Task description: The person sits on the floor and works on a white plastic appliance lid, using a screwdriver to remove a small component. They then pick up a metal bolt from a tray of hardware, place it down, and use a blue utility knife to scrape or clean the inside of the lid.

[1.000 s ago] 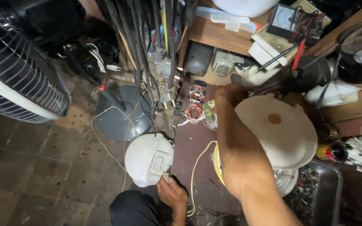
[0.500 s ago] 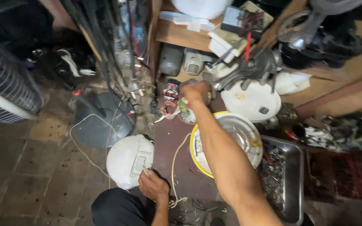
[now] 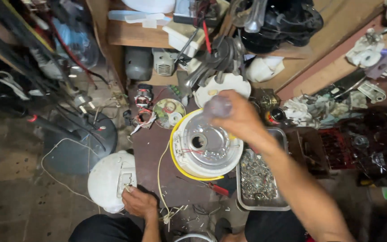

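Round yellow-rimmed base sits mid bench. Right hand over its top right edge, clamped on small blurry thing, kind unclear. Left hand below left of base, fingers touching white cover. Risk: base close to screw tray; bump spills screws. Yellow wire beside base could snag.

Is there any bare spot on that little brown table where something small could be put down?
One free patch: the brown table top between the white round housing under the left hand and the yellow-rimmed round appliance base below the right hand. The back edge is crowded with copper-wound motor parts; the metal tray is full of screws.
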